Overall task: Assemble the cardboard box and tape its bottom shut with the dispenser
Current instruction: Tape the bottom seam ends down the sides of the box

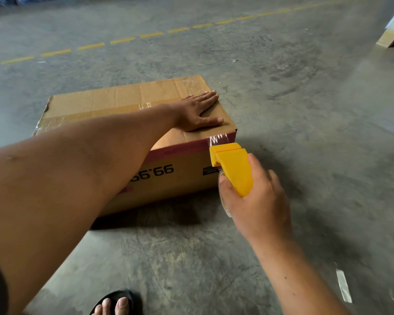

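A brown cardboard box [96, 105] stands upside down on the concrete floor, with inverted black print and a red band on its near side. My left hand [197, 111] lies flat, fingers spread, on the box's upper face near its right end. My right hand [257, 201] grips a yellow tape dispenser [233, 168] against the near side, close to the right corner. A short stretch of clear tape [220, 139] runs from the dispenser's head up over the top edge. Older clear tape glints at the far right corner and the left end.
A dashed yellow line [123, 39] crosses the floor behind the box. More cardboard [389, 38] lies at the upper right edge. A loose strip of tape [344, 285] lies on the floor at the lower right. My sandalled foot [114, 303] shows at the bottom.
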